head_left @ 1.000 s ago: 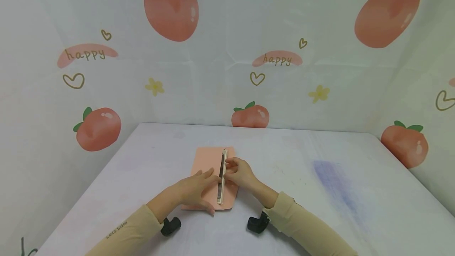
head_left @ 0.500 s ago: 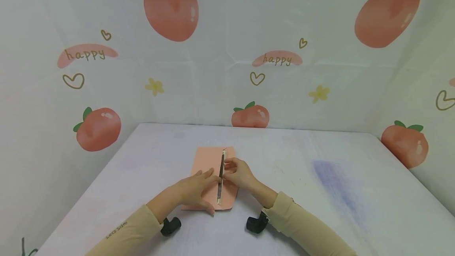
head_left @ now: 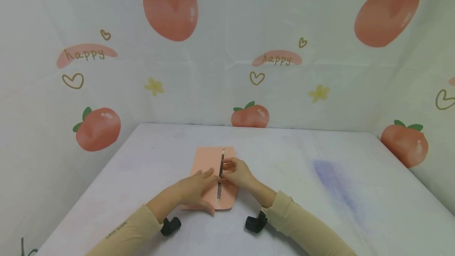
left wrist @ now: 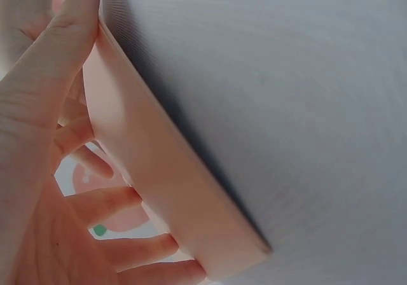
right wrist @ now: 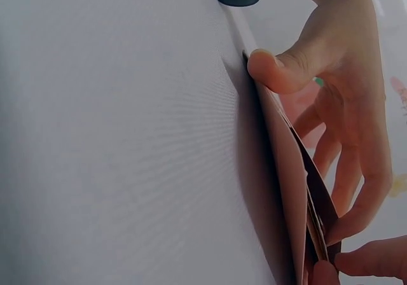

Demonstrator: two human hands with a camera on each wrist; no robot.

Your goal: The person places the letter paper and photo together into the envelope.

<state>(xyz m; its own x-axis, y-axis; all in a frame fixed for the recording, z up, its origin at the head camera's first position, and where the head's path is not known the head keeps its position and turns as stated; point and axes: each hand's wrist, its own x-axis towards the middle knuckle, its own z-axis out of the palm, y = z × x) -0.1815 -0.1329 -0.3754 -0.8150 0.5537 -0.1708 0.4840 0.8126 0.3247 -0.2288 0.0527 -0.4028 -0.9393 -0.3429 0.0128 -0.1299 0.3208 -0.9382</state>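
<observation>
A pink envelope (head_left: 209,157) lies on the table, its flap (head_left: 229,196) folded out to the right. At its mouth shows a narrow dark strip of a pale-bordered card (head_left: 219,192), most of it hidden inside. My left hand (head_left: 197,189) rests spread over the envelope, thumb at the near edge, forefinger at the mouth. From the right, my right hand (head_left: 239,173) holds the card's edge with thumb and curled fingers. In the right wrist view, right fingertips (right wrist: 372,259) sit at the card's edge, and the left forefinger touches the envelope's raised upper panel (right wrist: 324,193).
Black wrist-camera parts (head_left: 170,226) hang under both forearms, low over the white table (head_left: 284,149). A blue smudge (head_left: 335,185) marks the tabletop at the right. Behind stands a white cloth (head_left: 213,70) printed with peaches.
The card has slid left into the envelope, so its visible strip is narrower. My right hand has shifted slightly left with it, while the left hand has stayed put.
</observation>
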